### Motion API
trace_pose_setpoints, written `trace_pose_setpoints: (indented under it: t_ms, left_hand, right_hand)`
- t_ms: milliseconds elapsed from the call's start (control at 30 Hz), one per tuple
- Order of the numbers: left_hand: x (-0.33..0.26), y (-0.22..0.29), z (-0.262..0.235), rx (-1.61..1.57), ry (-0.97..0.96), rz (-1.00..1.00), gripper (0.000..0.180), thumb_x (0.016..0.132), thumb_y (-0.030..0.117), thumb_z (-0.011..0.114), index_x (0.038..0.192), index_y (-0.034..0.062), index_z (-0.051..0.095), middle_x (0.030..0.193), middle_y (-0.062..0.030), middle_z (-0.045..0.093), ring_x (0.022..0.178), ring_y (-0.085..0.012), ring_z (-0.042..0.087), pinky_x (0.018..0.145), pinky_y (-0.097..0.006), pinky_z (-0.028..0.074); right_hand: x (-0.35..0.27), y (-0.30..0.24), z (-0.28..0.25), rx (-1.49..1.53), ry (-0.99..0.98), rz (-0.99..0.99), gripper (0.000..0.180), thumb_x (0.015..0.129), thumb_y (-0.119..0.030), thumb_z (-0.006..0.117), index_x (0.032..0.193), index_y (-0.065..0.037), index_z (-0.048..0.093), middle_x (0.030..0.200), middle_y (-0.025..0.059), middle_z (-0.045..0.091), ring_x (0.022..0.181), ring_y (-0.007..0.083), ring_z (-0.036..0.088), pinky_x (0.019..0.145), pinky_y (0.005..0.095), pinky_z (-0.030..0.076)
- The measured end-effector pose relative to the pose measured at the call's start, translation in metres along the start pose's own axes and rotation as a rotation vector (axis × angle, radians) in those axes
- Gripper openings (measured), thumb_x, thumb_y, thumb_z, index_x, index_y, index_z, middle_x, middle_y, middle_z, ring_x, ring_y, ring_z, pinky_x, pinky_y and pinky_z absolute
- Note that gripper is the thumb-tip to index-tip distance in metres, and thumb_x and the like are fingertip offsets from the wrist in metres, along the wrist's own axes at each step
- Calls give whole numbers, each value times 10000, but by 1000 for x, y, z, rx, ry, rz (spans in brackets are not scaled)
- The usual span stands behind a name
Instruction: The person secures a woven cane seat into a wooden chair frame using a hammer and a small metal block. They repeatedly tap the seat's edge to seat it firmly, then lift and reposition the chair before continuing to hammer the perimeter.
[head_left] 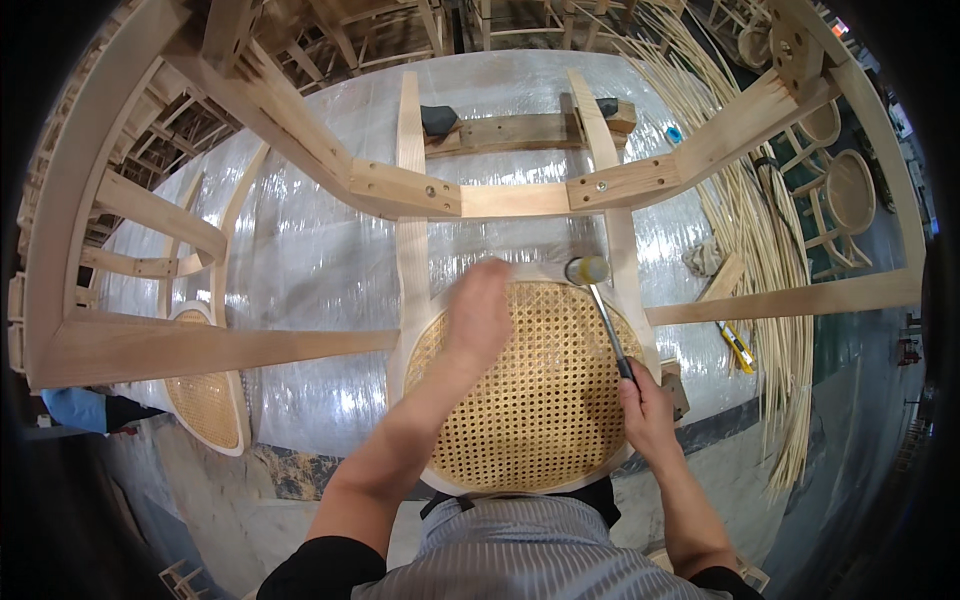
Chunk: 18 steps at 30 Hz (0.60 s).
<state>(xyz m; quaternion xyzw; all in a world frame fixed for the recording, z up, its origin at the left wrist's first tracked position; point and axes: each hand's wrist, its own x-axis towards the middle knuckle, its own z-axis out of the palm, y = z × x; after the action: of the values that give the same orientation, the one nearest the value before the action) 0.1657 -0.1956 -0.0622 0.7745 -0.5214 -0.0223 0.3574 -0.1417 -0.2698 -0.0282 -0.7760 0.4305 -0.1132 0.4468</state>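
A wooden chair frame (515,201) lies in front of me, with a rounded woven cane panel (530,390) at its near end, close to my body. My right hand (650,412) grips the dark handle of a mallet (606,325) to the right of the panel. Its pale yellowish head rests over or just above the panel's far right rim; contact cannot be made out. Over the upper left of the cane, near the far rim, my left hand (480,312) is smeared by motion. Its fingers are bunched, and whether they hold anything is hidden.
Plastic sheeting (320,270) covers the work table. Long cane strips (750,250) spread along the right, beside a yellow utility knife (738,350). Another chair with a cane panel (203,385) lies left. A curved wooden piece (510,133) sits beyond. More chair frames (850,195) stand around.
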Motion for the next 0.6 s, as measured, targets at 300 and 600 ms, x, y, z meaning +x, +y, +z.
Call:
trace_pose_setpoints:
  t_ms: [300, 600]
  left_hand:
    - [-5, -32, -29, 38, -102, -31, 435, 922, -40, 545, 1341, -22, 659, 1272, -230, 701, 1158, -416, 671, 1035, -470, 549]
    - [-1, -5, -4, 60, -39, 175, 400, 892, -42, 585, 1276, -33, 700, 1285, -194, 674, 1228, -405, 608, 1096, -512, 492]
  right_hand:
    - [18, -21, 35, -146, -53, -138, 365, 1090, -156, 589, 1439, -48, 598, 909, 188, 717, 768, 301, 724, 748, 370, 562]
    - [11, -34, 10, 24, 215, -336, 390, 1118, -194, 558, 1437, 29, 584, 946, 131, 721, 821, 169, 681, 766, 317, 540]
